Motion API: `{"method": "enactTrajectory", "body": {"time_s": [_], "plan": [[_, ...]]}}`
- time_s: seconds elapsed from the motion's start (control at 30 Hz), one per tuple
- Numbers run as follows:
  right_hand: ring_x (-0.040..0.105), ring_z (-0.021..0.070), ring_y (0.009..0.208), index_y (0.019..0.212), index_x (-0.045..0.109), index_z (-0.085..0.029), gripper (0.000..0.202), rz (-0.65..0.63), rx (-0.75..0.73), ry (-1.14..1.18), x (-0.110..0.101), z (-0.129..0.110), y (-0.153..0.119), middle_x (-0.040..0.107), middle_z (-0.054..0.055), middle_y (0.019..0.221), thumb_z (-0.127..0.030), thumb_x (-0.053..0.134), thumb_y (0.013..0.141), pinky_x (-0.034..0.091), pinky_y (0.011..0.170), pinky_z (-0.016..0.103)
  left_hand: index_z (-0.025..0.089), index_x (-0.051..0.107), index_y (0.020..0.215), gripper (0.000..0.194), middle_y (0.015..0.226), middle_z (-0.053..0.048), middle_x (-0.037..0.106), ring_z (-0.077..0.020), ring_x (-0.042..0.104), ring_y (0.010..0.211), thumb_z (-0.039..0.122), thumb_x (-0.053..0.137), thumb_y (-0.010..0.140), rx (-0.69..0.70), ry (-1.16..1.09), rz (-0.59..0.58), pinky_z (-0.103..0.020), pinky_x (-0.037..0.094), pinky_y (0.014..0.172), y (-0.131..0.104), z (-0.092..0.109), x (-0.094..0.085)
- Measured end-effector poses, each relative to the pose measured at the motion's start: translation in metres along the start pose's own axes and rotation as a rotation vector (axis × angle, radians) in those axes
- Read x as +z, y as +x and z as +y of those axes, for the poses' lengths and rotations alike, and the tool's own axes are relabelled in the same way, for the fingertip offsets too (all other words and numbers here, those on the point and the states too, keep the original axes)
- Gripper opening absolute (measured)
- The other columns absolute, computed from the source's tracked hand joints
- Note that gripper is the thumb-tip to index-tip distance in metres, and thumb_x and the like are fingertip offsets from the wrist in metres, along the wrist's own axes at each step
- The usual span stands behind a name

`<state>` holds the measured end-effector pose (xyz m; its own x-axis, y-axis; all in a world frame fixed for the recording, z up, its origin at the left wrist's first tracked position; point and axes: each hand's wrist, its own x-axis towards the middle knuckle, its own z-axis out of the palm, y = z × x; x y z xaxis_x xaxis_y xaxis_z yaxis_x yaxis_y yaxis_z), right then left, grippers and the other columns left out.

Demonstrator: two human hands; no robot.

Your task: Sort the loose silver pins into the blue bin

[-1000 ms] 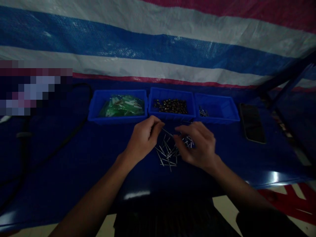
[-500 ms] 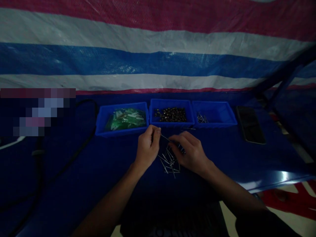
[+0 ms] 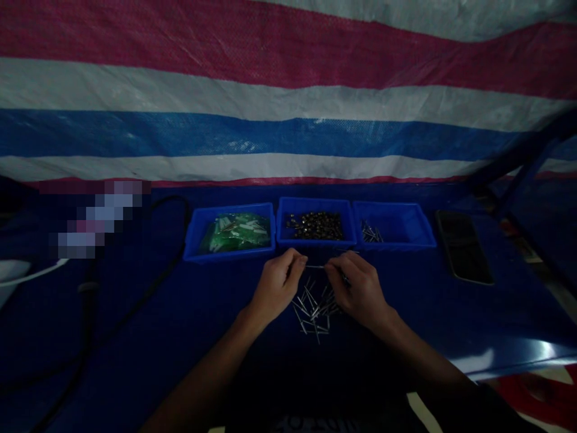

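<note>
My left hand (image 3: pixel 278 285) pinches one end of a thin metal pin (image 3: pixel 314 266), slender like a blind rivet. At the other end, the fingertips of my right hand (image 3: pixel 358 288) are closed on the same pin, which lies level between the hands. Small shiny bits show between the curled right fingers; what they are I cannot make out. Just below the hands, a loose pile of similar metal pins (image 3: pixel 315 313) lies on the blue table, partly covered by my right hand.
Three blue bins stand in a row behind my hands: a left bin (image 3: pixel 192 240) with a green-tinted bag, a middle bin (image 3: pixel 315 243) with small brassy pieces, and a right bin (image 3: pixel 406 225) with several pins. A phone (image 3: pixel 464 246) lies right; a black cable (image 3: pixel 166 273) runs left.
The pin has turned from slanting to nearly level, and my right fingertips now meet its end. The whole view has shifted, so the bins and table appear lower.
</note>
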<state>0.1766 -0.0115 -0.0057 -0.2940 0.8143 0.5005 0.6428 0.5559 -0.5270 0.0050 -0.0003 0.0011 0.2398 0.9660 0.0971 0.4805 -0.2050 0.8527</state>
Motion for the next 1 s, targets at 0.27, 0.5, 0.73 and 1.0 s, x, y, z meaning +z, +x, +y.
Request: {"method": "enactTrajectory", "body": {"time_s": [0.27, 0.5, 0.73, 1.0], "plan": [[0.052, 0.0116, 0.062, 0.088, 0.049, -0.019, 0.006, 0.21, 0.087, -0.005, -0.019, 0.007, 0.003, 0.053, 0.001, 0.071, -0.017, 0.044, 0.085, 0.042, 0.057, 0.025, 0.018, 0.053, 0.092, 0.014, 0.063, 0.004, 0.05, -0.0088, 0.046, 0.053, 0.025, 0.041, 0.089, 0.022, 0.09, -0.138, -0.021, 0.038, 0.051, 0.002, -0.003, -0.003], [0.052, 0.0115, 0.058, 0.085, 0.054, -0.019, 0.012, 0.721, 0.261, -0.263, -0.041, 0.044, 0.003, 0.055, 0.001, 0.069, -0.029, 0.048, 0.085, 0.043, 0.053, 0.025, 0.025, 0.058, 0.106, 0.032, 0.107, -0.005, 0.051, -0.0143, 0.054, 0.092, 0.01, 0.041, 0.084, 0.228, 0.198, -0.38, -0.03, 0.046, 0.08, 0.002, -0.003, -0.019], [0.051, 0.0127, 0.059, 0.085, 0.059, -0.017, 0.014, 0.712, 0.267, -0.356, -0.041, 0.062, 0.005, 0.057, 0.003, 0.069, -0.029, 0.05, 0.084, 0.042, 0.057, 0.028, 0.024, 0.061, 0.101, 0.026, 0.101, -0.003, 0.052, -0.014, 0.055, 0.087, 0.013, 0.043, 0.086, 0.257, 0.296, -0.421, -0.03, 0.046, 0.08, -0.002, -0.006, -0.022], [0.051, 0.0185, 0.071, 0.087, 0.06, -0.02, 0.011, 0.577, 0.23, -0.35, -0.041, 0.056, 0.004, 0.055, 0.004, 0.072, -0.025, 0.052, 0.081, 0.042, 0.068, 0.035, 0.02, 0.057, 0.087, 0.014, 0.089, -0.002, 0.056, -0.0143, 0.056, 0.083, 0.021, 0.044, 0.088, 0.206, 0.292, -0.338, -0.031, 0.045, 0.078, 0.001, -0.01, -0.031]]}}
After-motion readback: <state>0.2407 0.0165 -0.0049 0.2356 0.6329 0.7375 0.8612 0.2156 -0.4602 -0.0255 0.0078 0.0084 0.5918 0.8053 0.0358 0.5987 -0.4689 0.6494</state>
